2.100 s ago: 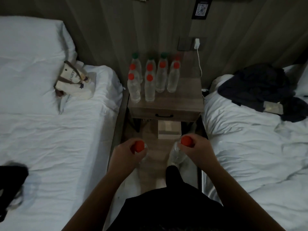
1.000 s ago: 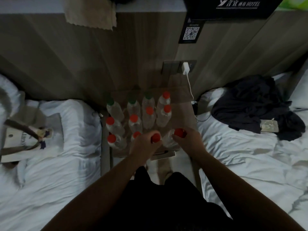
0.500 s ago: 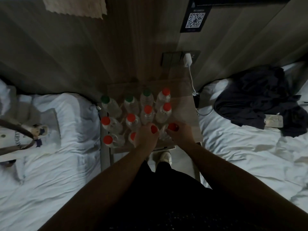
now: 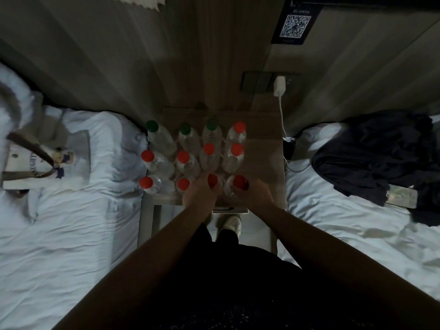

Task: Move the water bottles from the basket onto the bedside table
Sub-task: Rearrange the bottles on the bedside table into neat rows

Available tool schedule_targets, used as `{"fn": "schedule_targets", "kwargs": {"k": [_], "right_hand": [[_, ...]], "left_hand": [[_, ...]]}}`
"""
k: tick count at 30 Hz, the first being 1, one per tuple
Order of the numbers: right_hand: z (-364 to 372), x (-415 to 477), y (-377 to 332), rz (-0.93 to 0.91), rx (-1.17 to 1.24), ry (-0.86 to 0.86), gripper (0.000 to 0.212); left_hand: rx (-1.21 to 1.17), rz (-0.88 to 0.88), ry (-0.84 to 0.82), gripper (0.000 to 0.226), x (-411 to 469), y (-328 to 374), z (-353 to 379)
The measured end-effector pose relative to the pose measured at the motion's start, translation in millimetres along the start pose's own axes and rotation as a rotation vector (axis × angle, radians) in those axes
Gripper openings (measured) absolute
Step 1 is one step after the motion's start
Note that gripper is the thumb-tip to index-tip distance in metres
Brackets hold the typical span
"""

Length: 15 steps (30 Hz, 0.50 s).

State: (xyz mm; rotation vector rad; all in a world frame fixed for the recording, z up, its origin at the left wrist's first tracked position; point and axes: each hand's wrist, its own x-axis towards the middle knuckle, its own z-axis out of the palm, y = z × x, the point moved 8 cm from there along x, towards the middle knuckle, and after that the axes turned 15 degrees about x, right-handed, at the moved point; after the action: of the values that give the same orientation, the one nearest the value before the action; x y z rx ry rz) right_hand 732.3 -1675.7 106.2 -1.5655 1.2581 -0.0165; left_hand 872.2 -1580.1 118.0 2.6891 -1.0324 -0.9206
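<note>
Several clear water bottles with red or green caps stand in rows on the wooden bedside table [image 4: 264, 139]. My left hand [image 4: 200, 194] grips a red-capped bottle [image 4: 212, 180] in the front row. Beside it, my right hand [image 4: 253, 192] grips another red-capped bottle [image 4: 240, 181] at the row's right end. Both bottles are upright at the table's front edge; I cannot tell whether their bases touch the top. The basket is out of view.
White beds flank the table. A tote bag [image 4: 40, 160] lies on the left bed, dark clothes [image 4: 381, 156] on the right one. A charger [image 4: 279, 86] is plugged into the wall, its cable hanging by the table. My shoe [image 4: 232, 223] shows below the table's front.
Both hands rose from floor level with one bottle each and carried them forward to the table's front row. In the last half second they barely moved.
</note>
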Motion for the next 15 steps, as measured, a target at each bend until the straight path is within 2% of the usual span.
{"fn": "schedule_targets", "kwargs": {"k": [4, 6, 7, 10, 15], "right_hand": [[-1.0, 2.7, 0.2, 0.016, -0.041, -0.108, 0.028], [-7.6, 0.7, -6.5, -0.012, -0.054, -0.104, 0.028], [-12.2, -1.0, -14.1, -0.056, -0.06, -0.089, 0.036], [-25.3, -2.4, -45.9, -0.175, -0.04, -0.05, 0.059], [-17.0, 14.5, -115.4, -0.365, -0.095, -0.062, 0.055]], "left_hand": [[-0.137, -0.013, 0.034, 0.045, -9.4, -2.7, -11.4], [-0.237, 0.025, 0.106, 0.04, -14.8, -7.3, -27.4], [-0.268, 0.044, 0.135, 0.037, -16.9, -9.7, -37.5], [-0.256, 0.079, 0.218, 0.032, -14.9, -20.7, -75.4], [-0.163, 0.1, 0.292, 0.044, 15.7, -47.6, -126.1]]}}
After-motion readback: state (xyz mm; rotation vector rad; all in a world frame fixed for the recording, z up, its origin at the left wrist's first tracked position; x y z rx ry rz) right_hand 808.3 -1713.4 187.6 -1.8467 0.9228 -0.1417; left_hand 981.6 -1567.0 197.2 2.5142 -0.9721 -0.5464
